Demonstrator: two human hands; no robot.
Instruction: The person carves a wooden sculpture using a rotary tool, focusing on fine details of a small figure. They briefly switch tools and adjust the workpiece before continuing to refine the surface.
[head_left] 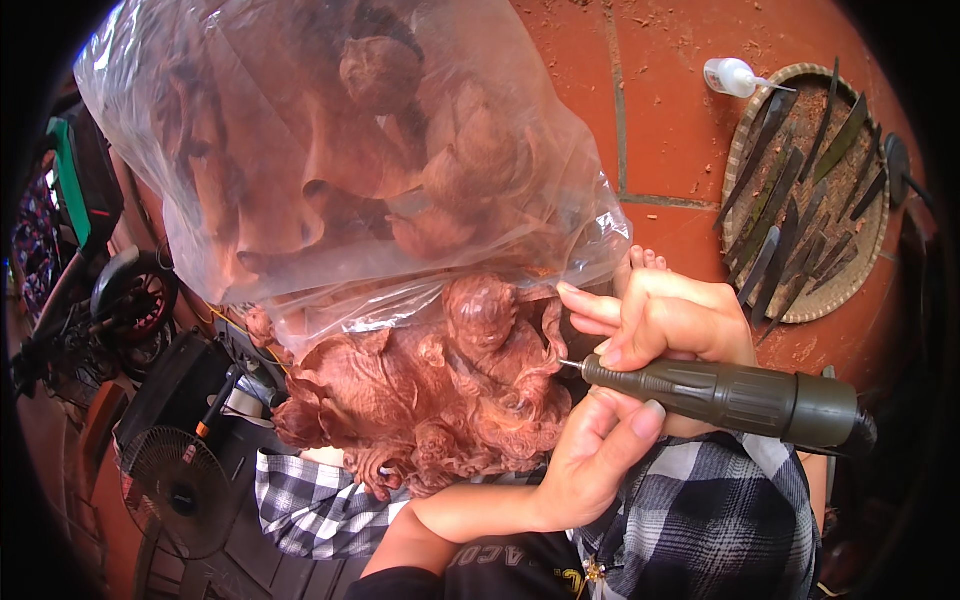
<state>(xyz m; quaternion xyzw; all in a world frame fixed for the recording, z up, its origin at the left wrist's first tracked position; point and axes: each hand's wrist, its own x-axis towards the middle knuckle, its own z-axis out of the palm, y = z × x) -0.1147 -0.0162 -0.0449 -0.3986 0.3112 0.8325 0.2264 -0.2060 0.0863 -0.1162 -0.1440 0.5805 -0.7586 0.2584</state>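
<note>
the right hand [690,320] is partly curled, thumb and finger closed on the nose of a dark rotary handpiece [735,395], its bit at the reddish wooden figure carving [365,390] before the person. the left hand [590,455], half curled, touches the handpiece's underside; i cannot tell whether it grips.

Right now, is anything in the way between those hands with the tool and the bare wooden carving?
Nothing visible blocks it: the rotary tool in the right hand has its tip at the side of the wooden carving. The left hand is beside the tool. The clear plastic covers wood farther away, not the tip.
</note>
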